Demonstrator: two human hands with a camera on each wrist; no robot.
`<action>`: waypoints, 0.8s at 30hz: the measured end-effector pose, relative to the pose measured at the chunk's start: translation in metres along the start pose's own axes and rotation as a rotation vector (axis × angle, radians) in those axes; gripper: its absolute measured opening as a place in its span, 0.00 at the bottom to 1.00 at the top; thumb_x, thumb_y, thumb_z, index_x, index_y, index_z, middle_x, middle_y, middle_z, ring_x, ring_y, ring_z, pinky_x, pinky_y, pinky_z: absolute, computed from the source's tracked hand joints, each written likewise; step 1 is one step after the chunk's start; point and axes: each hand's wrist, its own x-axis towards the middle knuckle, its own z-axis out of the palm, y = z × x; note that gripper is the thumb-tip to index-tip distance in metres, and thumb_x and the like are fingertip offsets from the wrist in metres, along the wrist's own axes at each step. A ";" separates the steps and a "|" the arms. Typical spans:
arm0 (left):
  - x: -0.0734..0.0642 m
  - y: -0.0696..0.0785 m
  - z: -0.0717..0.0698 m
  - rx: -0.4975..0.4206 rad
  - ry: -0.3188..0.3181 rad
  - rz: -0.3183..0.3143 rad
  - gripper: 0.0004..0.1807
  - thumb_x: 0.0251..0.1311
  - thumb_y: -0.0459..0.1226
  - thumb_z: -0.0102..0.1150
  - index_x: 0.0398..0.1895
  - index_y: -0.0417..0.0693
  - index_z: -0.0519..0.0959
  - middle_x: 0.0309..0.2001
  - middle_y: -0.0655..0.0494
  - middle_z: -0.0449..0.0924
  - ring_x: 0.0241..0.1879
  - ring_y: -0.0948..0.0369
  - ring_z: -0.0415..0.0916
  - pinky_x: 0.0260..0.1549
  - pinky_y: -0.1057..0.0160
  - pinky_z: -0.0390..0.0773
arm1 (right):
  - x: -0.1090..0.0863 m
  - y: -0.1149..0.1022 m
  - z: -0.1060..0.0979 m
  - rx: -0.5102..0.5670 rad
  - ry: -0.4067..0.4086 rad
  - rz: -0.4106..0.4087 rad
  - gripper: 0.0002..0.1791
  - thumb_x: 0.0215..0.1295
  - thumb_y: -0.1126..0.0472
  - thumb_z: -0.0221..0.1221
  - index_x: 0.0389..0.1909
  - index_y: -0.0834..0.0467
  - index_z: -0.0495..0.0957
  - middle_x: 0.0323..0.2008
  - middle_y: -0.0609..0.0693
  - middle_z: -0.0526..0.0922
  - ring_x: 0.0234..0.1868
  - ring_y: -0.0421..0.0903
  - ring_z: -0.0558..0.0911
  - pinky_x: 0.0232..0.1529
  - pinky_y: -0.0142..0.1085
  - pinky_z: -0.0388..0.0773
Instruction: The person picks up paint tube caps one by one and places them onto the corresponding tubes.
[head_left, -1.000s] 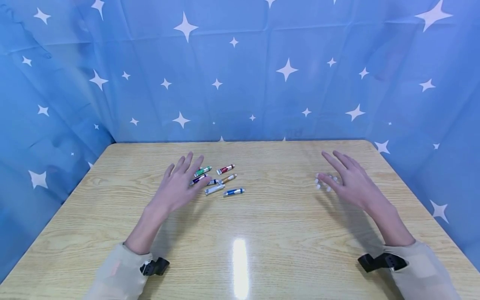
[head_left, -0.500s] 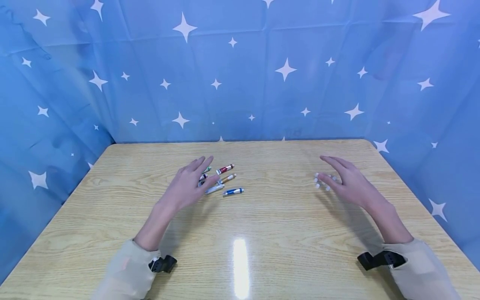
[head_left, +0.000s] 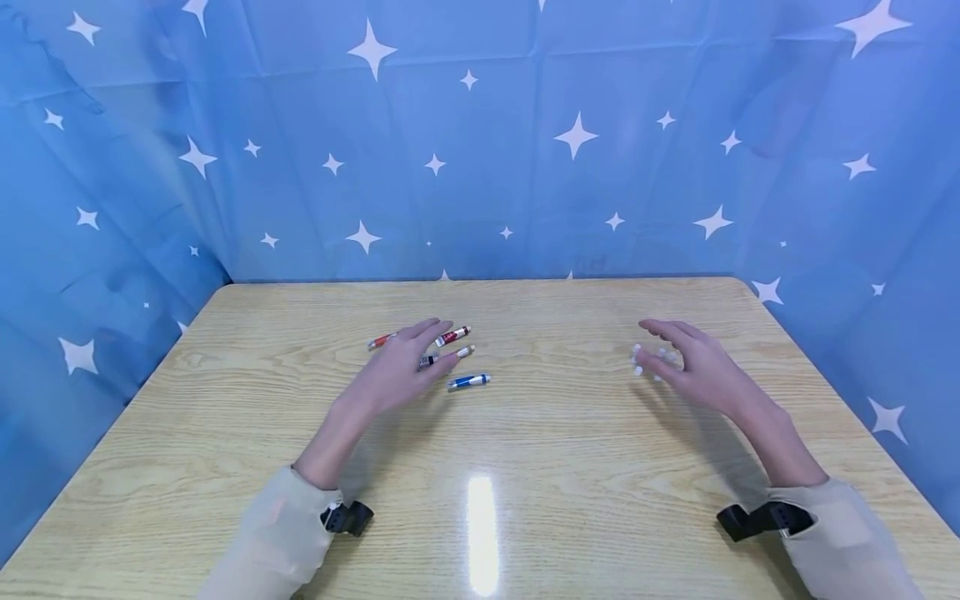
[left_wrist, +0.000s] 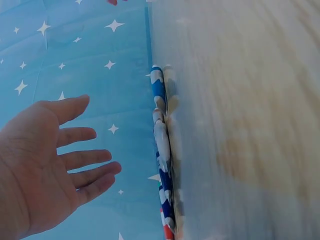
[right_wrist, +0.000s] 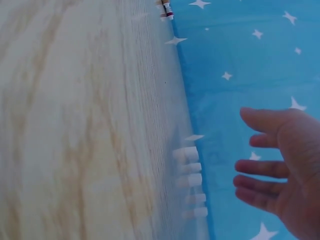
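Note:
My left hand (head_left: 397, 373) hovers over a loose group of small paint tubes, its fingers extended and nothing in its grasp. Around it show a blue tube (head_left: 468, 382), a dark red tube (head_left: 453, 336) and an orange-red tube (head_left: 381, 341); the hand hides others. The left wrist view has the tubes, such as a white one (left_wrist: 162, 140), lying in a row apart from the palm. Over several small white cap-like pieces (head_left: 637, 370) at the right, my right hand (head_left: 701, 373) is held with loosely bent fingers, holding nothing. The right wrist view shows these white pieces (right_wrist: 191, 180) standing on the tabletop.
A light wood-grain table (head_left: 570, 467) spans the lower view, with a bright light reflection (head_left: 482, 533) near its front. Behind it and at both sides hangs a blue curtain (head_left: 510, 192) with white stars. Each wrist carries a black camera.
My left hand has moved right over the tubes, now covering the middle ones and uncovering the orange-red tube at the left. The right hand stays nearly in place, its fingers slightly lower.

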 end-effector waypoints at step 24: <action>0.017 0.003 0.017 -0.163 -0.150 0.019 0.23 0.69 0.39 0.63 0.62 0.38 0.76 0.54 0.43 0.81 0.52 0.50 0.79 0.47 0.54 0.80 | 0.000 0.010 0.010 0.027 -0.054 -0.047 0.14 0.65 0.66 0.66 0.51 0.62 0.82 0.38 0.51 0.83 0.28 0.40 0.72 0.25 0.34 0.69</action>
